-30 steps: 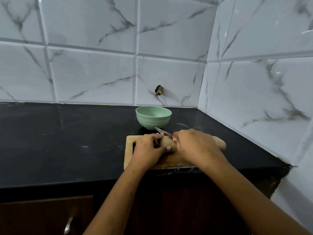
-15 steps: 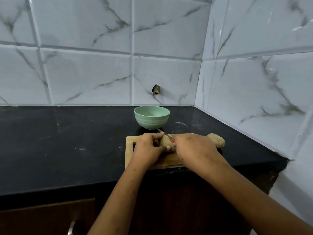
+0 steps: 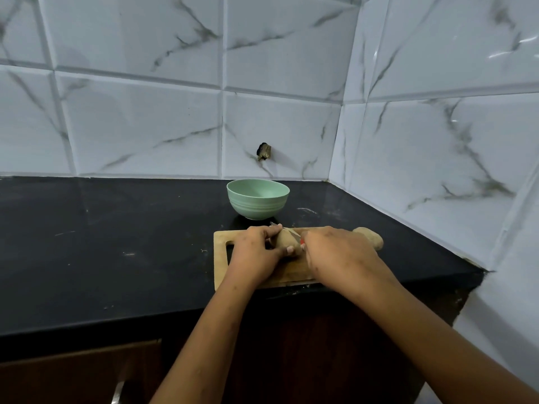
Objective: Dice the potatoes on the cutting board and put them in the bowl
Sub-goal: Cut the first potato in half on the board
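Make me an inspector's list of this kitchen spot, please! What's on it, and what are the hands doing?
Surface: black counter, with a wooden cutting board at its front edge.
Job's things: one potato on the board under the knife; a second potato at the board's right end; green bowl behind the board, no pieces seen inside.
Clutter: nothing seen, only pale smudges on the counter.
Hands: left hand holds the potato; right hand grips the knife, blade against the potato.
Cables: nothing seen.
Surroundings: marbled white wall tiles, a small metal fitting in the wall, brown cabinet below.
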